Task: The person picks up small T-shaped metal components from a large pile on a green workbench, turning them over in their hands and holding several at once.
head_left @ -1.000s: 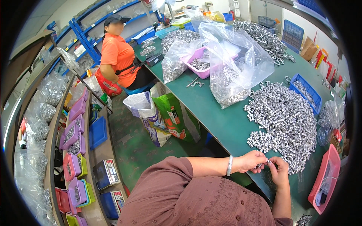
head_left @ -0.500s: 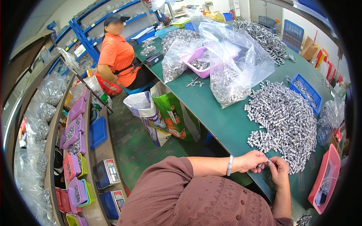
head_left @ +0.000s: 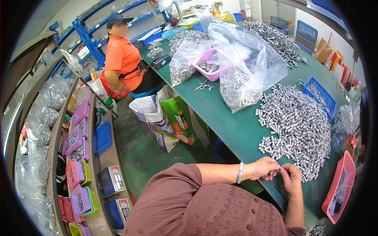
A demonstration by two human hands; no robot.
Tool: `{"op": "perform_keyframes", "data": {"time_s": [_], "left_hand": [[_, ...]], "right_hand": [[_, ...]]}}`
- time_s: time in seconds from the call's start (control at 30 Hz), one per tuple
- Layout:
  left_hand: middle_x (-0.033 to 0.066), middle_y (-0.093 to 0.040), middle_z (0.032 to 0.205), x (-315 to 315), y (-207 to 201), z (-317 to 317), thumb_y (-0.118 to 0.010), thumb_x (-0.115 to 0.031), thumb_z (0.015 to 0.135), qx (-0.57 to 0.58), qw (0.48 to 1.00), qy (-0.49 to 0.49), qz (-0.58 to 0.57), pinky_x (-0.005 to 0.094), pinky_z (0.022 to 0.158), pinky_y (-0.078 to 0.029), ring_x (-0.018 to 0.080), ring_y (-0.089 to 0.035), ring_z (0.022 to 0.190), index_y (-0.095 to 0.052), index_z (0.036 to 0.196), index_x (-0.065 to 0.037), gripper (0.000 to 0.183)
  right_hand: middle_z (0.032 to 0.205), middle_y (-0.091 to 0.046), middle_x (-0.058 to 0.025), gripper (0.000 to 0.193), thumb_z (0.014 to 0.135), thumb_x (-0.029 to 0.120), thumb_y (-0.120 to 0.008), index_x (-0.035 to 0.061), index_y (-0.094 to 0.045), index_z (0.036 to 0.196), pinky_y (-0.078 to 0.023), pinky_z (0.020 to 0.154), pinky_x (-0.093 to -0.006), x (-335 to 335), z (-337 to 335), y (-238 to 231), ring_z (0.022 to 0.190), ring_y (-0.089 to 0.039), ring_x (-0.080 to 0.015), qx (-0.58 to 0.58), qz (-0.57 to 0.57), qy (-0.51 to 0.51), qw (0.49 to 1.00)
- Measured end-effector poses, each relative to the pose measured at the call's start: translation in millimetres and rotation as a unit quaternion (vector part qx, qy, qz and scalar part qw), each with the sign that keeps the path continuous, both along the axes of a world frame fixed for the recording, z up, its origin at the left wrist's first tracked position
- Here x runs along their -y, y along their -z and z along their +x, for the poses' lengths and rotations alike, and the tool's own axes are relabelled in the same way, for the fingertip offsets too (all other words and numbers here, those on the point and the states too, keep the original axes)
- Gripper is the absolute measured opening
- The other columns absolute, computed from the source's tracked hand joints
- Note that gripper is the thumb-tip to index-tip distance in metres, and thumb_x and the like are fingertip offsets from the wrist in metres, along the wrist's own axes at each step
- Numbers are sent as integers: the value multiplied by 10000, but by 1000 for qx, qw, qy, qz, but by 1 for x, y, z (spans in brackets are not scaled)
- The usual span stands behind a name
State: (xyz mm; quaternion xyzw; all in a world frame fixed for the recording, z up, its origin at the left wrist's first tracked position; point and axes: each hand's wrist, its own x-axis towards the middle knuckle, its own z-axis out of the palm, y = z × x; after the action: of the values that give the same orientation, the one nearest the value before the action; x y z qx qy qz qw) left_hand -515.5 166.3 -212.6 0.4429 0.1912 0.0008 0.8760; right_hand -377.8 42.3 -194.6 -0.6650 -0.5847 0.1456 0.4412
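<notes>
My left hand (head_left: 261, 168), with a pale bangle (head_left: 240, 173) on its wrist, is closed at the near edge of the green table. Between its fingertips and those of my right hand (head_left: 291, 179) is a small silvery metal fitting (head_left: 280, 169). Both hands pinch it, and its exact shape is too small to make out. More metal bits show under the curled fingers of my left hand. Just beyond my hands spreads a large heap of small silvery metal fittings (head_left: 295, 129).
A blue tray (head_left: 332, 113) of metal parts and a pink basket (head_left: 342, 185) flank the heap. Clear plastic bags (head_left: 240, 90) and a pile of metal hooks or rings (head_left: 275, 41) lie farther back on the green table (head_left: 232, 133). A person in orange (head_left: 122, 59) sits at the left; woven sacks (head_left: 157, 122) stand between.
My hands keep nearly the same place and grip. The person in orange has turned the head slightly and shifted an arm.
</notes>
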Motion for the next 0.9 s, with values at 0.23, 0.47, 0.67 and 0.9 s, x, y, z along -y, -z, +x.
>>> {"op": "perform_keyframes", "data": {"time_s": [0.23, 0.47, 0.67, 0.9], "left_hand": [[22, -530, 666, 2, -1, -3, -514, -204, 859, -1, 1000, -3, -8, 199, 425, -414, 93, -512, 496, -561, 805, -72, 149], [22, -532, 668, -1, -1, 0, -512, -201, 861, 0, 1000, -3, -6, 204, 425, -416, 95, -513, 499, -562, 807, -68, 153], [24, -535, 672, 0, -1, -1, -509, -203, 865, 4, 1000, 0, -8, 204, 426, -418, 96, -517, 505, -562, 819, -65, 154], [22, -533, 667, -1, 2, -1, -507, -203, 865, 1, 1000, -2, -6, 203, 425, -418, 95, -516, 501, -558, 817, -66, 154]], "right_hand": [[717, -597, -85, 73, 724, -8, -609, 11, -585, 790, -436, 577, -277, 1, -3, -4, 623, -569, -191, -3, -9, -3, 1000], [719, -599, -84, 62, 728, -4, -606, 11, -586, 784, -435, 580, -275, -1, -2, -4, 625, -570, -189, -6, -10, -3, 1000], [710, -593, -85, 62, 727, -7, -602, 11, -584, 783, -432, 573, -276, 0, -3, -6, 616, -564, -190, -1, -4, -1, 1000], [708, -594, -83, 65, 726, -15, -597, 10, -586, 785, -431, 567, -275, -2, -3, -6, 609, -561, -184, -1, -4, -8, 1000]]}}
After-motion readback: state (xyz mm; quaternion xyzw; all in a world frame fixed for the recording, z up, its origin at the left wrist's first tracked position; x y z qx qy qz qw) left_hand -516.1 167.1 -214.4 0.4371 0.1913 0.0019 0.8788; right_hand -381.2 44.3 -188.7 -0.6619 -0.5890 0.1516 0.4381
